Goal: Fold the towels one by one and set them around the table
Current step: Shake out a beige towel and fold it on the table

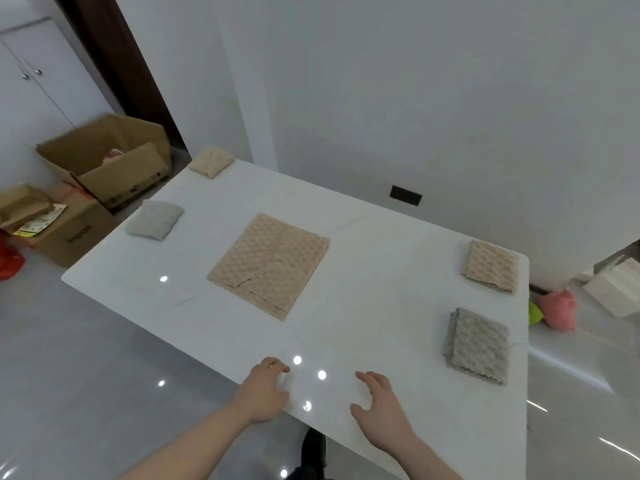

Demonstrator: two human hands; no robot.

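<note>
1. Bare skin on pale stone: the left hand (265, 389) rests at the near edge of the tabletop (363, 299) with fingers curled loosely, holding nothing; the right hand (379, 407) lies just beside it, fingers spread, also holding nothing.
2. The unfolded beige towel (268, 266) lies flat at the tabletop's middle, straight ahead of both hands and well apart from them. It is about square, with one corner pointing toward the near edge.
3. Neither hand is clearly nearer; the left looks slightly closer to that near corner.
4. Four folded towels sit outward: a beige one (211, 161) at the far left corner, a grey one (155, 220) along the left edge, a beige one (491, 266) at the far right corner, a grey one (477, 344) along the right edge.
</note>
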